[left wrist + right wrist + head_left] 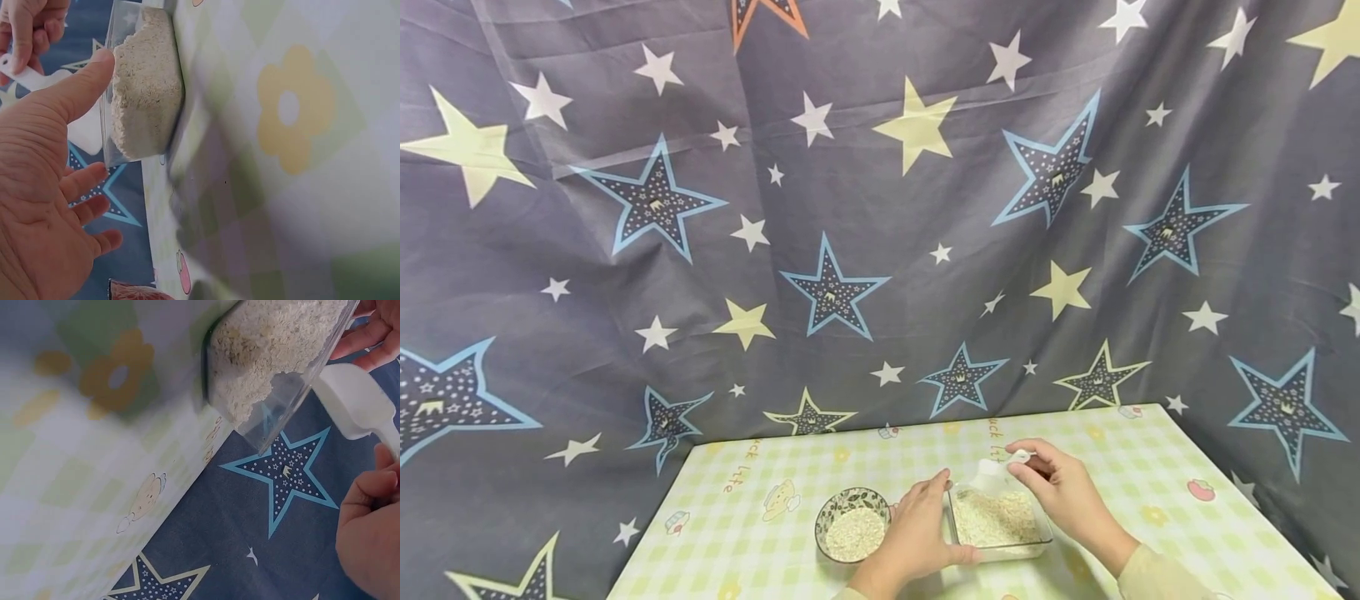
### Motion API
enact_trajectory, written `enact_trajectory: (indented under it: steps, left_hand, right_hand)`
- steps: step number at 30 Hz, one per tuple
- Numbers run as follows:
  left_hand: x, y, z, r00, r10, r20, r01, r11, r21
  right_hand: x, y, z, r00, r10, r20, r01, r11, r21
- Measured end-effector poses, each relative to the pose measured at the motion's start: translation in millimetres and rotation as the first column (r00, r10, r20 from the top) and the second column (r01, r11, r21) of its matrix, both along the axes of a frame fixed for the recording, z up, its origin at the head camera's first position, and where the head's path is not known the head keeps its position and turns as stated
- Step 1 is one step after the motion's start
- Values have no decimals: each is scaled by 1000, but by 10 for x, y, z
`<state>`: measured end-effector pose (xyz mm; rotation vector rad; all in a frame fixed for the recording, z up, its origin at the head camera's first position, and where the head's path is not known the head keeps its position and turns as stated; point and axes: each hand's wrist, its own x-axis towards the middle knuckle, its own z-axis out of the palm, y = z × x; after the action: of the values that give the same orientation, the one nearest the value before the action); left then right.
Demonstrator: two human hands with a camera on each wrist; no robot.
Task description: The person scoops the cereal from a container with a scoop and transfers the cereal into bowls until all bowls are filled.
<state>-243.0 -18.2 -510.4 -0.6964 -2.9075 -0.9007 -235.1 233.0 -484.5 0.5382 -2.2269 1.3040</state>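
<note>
A clear rectangular container (1013, 552) of oats (996, 518) stands on the table. My right hand (1067, 493) pinches the handle of a white scoop (355, 399). Its bowl is over the container's far side, close above the rim, and its white inside shows in the right wrist view. My left hand (916, 533) is at the container's left side, with the thumb at the near rim and the other fingers spread along the left edge. Left of that hand sits a leaf-patterned bowl (852, 498) with oats in it, partly covered by the hand.
The table (775, 550) wears a green and white checked cloth with printed flowers and cartoons. Behind it hangs a dark curtain (865, 375) with stars, close to the table's back edge.
</note>
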Motion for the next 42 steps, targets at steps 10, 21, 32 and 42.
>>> enact_trajectory:
  steps: [10, 21, 32, 42]
  left_hand:
    - [-32, 24, 25, 999, -5, 36, 4, 1000, 26]
    - [-38, 1, 50, 998, 8, 60, -10, 1000, 25]
    - [-51, 5, 25, 999, 11, 40, -12, 1000, 23]
    - [-40, 0, 40, 998, 15, 60, -17, 999, 34]
  right_hand:
    - [-190, -24, 65, 988, 131, 86, -138, 987, 81]
    - [-231, 31, 52, 955, 242, 170, -255, 965, 57]
    - [-132, 280, 44, 935, 230, 269, -261, 962, 83]
    - [84, 353, -59, 871, -39, 491, 83, 994, -69]
